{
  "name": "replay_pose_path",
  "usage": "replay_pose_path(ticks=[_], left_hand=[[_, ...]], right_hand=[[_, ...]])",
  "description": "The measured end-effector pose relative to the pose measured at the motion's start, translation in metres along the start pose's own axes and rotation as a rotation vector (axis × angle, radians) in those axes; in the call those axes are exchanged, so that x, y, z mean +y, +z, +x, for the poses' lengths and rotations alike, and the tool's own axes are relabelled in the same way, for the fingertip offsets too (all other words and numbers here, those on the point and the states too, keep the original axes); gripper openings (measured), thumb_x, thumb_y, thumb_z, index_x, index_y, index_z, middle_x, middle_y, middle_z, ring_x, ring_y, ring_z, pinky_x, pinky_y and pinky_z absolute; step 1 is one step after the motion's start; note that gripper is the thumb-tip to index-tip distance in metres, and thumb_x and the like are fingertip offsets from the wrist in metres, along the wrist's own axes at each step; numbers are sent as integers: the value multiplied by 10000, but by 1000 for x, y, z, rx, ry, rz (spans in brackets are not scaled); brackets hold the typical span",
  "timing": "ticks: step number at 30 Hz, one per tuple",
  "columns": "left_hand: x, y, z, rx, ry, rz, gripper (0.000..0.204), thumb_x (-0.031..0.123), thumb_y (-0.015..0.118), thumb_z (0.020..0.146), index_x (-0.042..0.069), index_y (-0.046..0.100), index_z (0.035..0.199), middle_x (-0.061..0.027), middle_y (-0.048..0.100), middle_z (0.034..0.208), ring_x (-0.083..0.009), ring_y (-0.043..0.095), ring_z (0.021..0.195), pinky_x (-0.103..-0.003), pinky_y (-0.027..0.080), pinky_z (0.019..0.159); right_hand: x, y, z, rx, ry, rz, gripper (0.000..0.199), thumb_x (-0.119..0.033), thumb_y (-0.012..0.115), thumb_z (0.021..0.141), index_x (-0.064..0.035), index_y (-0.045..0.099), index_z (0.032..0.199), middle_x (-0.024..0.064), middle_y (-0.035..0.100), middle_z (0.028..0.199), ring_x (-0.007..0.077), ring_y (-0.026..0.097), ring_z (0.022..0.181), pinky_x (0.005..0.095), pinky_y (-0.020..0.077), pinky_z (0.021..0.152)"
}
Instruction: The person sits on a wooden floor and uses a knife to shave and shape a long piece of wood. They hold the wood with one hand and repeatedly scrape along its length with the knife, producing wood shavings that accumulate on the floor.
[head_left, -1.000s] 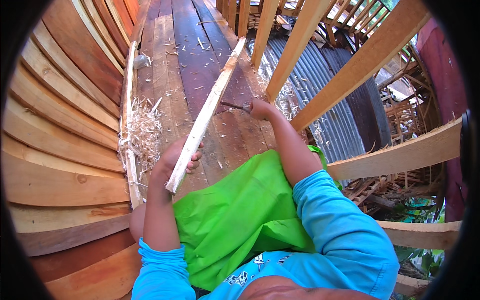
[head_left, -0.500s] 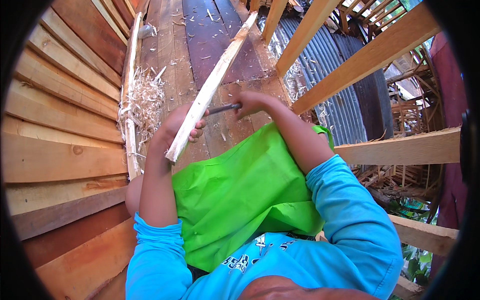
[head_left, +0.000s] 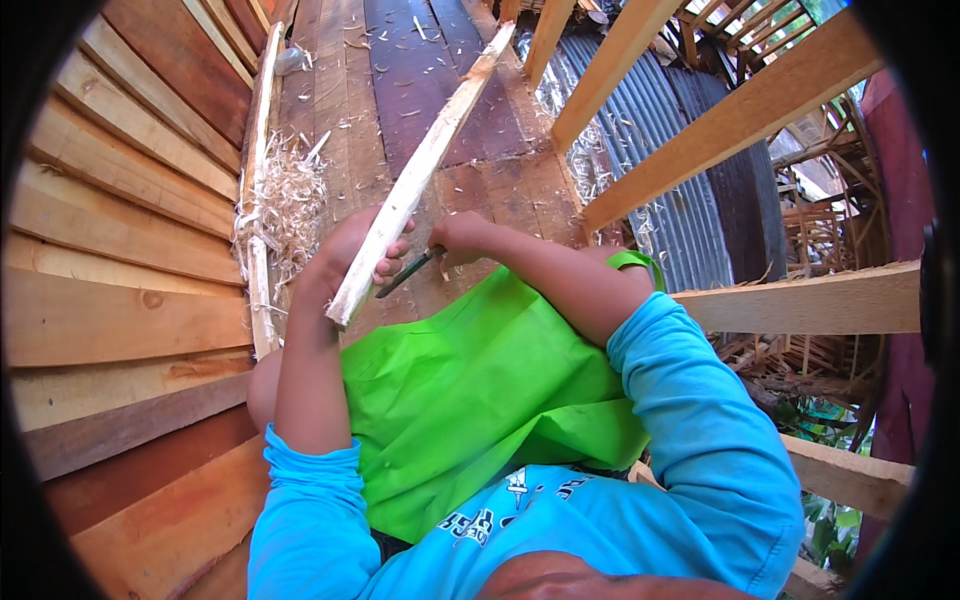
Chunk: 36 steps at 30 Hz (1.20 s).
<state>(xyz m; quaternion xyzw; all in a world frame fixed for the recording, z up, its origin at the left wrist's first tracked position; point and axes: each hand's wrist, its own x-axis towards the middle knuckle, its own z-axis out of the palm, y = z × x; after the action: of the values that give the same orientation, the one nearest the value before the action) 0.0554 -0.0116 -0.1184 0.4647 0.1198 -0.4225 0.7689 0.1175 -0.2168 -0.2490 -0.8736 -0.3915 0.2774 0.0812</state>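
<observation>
My left hand (head_left: 348, 240) is closed around the lower part of a long, pale, rough-cut wooden strip (head_left: 425, 165). Its fingertips show on the strip's right side, and the strip slants up and away to the right. In my closed right hand (head_left: 462, 236) is a knife; its dark blade (head_left: 405, 274) points down and left, toward the fingers of the left hand. The blade's tip lies close beside the strip; whether it touches the wood I cannot tell. A bright green cloth (head_left: 480, 390) covers my lap beneath both hands.
Curled wood shavings (head_left: 290, 195) lie heaped on the plank floor (head_left: 345, 110) beside another pale strip (head_left: 260, 170) along the left plank wall (head_left: 130, 300). Wooden rails (head_left: 730, 120) stand at the right, with corrugated metal sheets (head_left: 660, 150) beyond them.
My right hand has moved left and slightly down with the knife, whose blade has swung from pointing left to pointing down-left. The left hand and the strip have barely shifted.
</observation>
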Motion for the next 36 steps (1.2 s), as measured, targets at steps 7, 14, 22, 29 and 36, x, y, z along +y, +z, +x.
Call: replay_pose_path(ticks=[7, 14, 22, 29, 36], left_hand=[[0, 2, 0, 15, 14, -33, 268, 249, 357, 988, 25, 490, 1054, -11, 461, 591, -91, 411, 393, -222, 328, 323], [-1, -3, 2, 21, 10, -24, 278, 254, 352, 990, 20, 492, 1045, -16, 468, 595, -94, 418, 396, -224, 337, 325], [-2, 0, 4, 11, 32, 43, 300, 301, 356, 996, 34, 486, 1033, -2, 478, 608, -77, 431, 402, -214, 357, 322], [-2, 0, 3, 8, 16, 56, 343, 356, 350, 1009, 38, 475, 1038, 9, 476, 614, -70, 451, 416, -206, 383, 332], [-3, -4, 1, 2, 34, 49, 352, 367, 347, 1009, 41, 476, 1034, 5, 475, 617, -69, 439, 413, -205, 375, 336]], right_hand=[[19, -19, 0, -172, 71, -8, 218, -296, 762, 711, -117, 704, 820, 59, 694, 808, 249, 654, 752, 401, 508, 665], [96, -110, -98, 113, 802, 68, 306, -232, 694, 758, -69, 701, 1018, 127, 709, 924, 269, 677, 856, 380, 527, 721], [114, -99, -104, 330, 779, -8, 285, -152, 517, 793, 11, 703, 935, 226, 662, 1032, 352, 643, 986, 429, 510, 853], [84, -62, -62, 312, 462, 123, 167, -51, 599, 725, 49, 670, 837, 226, 672, 867, 356, 660, 841, 425, 513, 768], [64, -66, -74, 250, 775, -23, 173, -54, 588, 778, 12, 692, 899, 184, 690, 895, 329, 679, 860, 402, 546, 723]])
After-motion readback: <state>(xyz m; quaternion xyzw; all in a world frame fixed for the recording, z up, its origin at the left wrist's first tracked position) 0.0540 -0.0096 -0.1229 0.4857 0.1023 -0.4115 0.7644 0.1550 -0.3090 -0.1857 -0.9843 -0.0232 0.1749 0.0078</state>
